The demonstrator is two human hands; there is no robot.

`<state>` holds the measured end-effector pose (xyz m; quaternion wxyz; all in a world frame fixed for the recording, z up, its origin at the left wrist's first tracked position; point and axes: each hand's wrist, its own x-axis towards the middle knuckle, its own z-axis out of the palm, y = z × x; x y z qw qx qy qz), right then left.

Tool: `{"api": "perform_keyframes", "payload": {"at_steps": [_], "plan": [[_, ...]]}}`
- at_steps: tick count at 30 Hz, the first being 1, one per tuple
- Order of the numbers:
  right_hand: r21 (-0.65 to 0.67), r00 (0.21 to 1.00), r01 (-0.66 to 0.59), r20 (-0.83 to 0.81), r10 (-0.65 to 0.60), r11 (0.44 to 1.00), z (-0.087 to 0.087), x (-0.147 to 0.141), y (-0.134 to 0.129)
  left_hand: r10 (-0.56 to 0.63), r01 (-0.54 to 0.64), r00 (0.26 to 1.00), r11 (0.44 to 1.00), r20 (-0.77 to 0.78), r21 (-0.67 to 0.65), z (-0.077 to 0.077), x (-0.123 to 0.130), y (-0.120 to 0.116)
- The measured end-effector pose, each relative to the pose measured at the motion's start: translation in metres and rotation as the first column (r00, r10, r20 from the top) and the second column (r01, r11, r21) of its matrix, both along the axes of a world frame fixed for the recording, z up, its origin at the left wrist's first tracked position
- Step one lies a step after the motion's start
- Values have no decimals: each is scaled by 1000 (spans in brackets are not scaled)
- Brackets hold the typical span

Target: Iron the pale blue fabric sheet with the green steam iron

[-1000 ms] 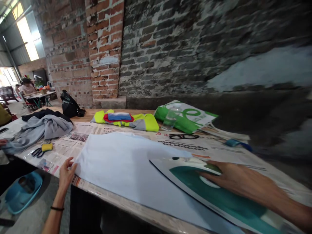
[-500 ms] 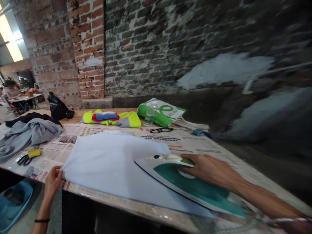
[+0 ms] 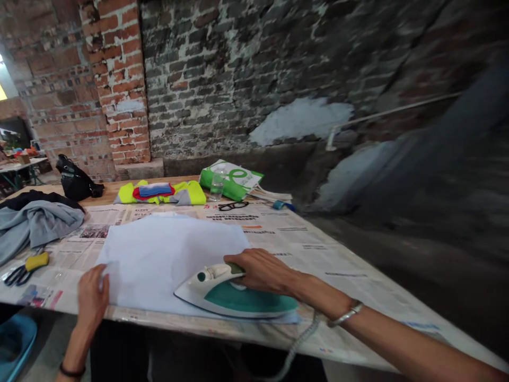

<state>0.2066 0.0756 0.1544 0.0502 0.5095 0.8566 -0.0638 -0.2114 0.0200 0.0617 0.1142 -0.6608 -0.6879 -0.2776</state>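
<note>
A pale blue cloth (image 3: 167, 260) lies flat on newspaper spread over a table (image 3: 314, 265). My right hand (image 3: 260, 271) is shut around the handle of a white and teal steam iron (image 3: 234, 294), which rests on the cloth's near part. My left hand (image 3: 92, 297) grips the cloth's near left edge, a short way from the iron's tip. The iron's coiled cord (image 3: 302, 339) hangs down past the table's front edge. The soleplate is hidden.
Yellow-handled scissors (image 3: 26, 268) and a grey garment (image 3: 35, 225) lie at the left. Further back are a hi-vis vest (image 3: 159, 193), a green bag (image 3: 230, 180), a clear bottle (image 3: 217, 185), glasses (image 3: 233, 206) and a black bag (image 3: 75, 178). A blue basin (image 3: 14, 339) sits on the floor.
The iron has slid left across the cloth, closer to my left hand. My view has swung right, so the table's contents appear further left.
</note>
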Motion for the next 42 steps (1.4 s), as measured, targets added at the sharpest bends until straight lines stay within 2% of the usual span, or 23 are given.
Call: {"api": "perform_keyframes", "payload": {"at_steps": [1,2,3,5,7,9,12,14,16,19,22,25,29,33,36,38,42], "plan": [[0,1000,-7,-1,7,1000,1,0,-1,-101,100,995,993,-20,-58,-2,12,9],[-1,1000,-11,1,11,1000,1,0,-2,-150,143,988,981,-46,-133,-6,22,16],[-2,1000,-13,3,13,1000,1,1,-3,-164,145,984,967,-73,-211,-10,29,22],[-10,1000,-9,10,9,1000,0,3,-4,-98,52,986,948,-133,-313,-21,32,25],[-11,1000,17,22,-17,1000,-4,4,-4,-11,-47,983,948,-181,-315,-31,26,18],[14,997,71,41,-72,997,-8,4,-2,28,-88,977,955,-209,-282,-36,17,9],[47,991,116,55,-119,992,-8,-4,-1,38,-100,975,955,-219,-278,-28,14,9],[55,993,103,45,-106,993,-5,-16,-1,6,-71,977,952,-214,-297,-16,23,26],[72,996,84,17,-85,994,0,-32,-1,-57,-17,977,940,-203,-342,-3,35,52],[101,998,70,-13,-69,992,4,-58,0,-98,9,978,902,-185,-432,7,47,96],[85,997,78,-4,-78,993,4,-70,2,-1,-88,984,872,-180,-482,3,40,126],[73,991,134,9,-135,988,1,-62,2,122,-199,975,853,-186,-483,-2,23,137],[79,950,306,43,-310,949,-2,-32,-1,174,-241,967,855,-185,-458,1,15,127],[93,903,416,74,-423,904,-1,-12,-2,97,-178,967,920,-236,-349,1,20,90],[88,916,394,43,-399,915,4,-13,-3,2,-90,950,959,-313,-269,-14,19,52],[91,933,357,2,-359,930,7,-24,-5,8,-103,942,958,-336,-268,-26,16,33],[127,965,257,-91,-246,958,8,-64,-8,64,-169,932,947,-357,-272,-42,11,21]]}}
